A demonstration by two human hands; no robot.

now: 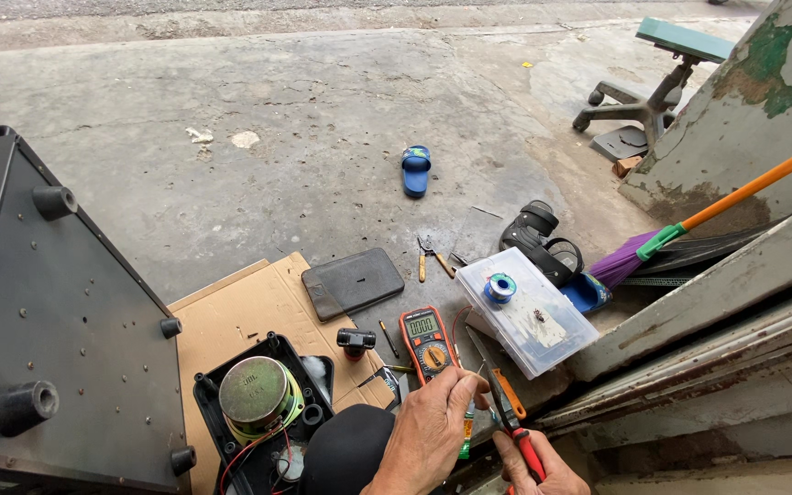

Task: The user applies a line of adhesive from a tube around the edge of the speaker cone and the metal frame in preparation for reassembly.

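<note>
My right hand (543, 463) grips red-handled pliers (512, 423), long axis up-left, tip beside left hand (433, 426); left fingers pinched on something small, can't tell what; orange multimeter (427, 341) just beyond.

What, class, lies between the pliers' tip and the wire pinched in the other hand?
Nothing visible does. The right hand grips the red-handled pliers, whose tip points up at the thin wire pinched by the left hand. The tip sits right beside those fingers, with the multimeter lying behind on the floor.
</note>
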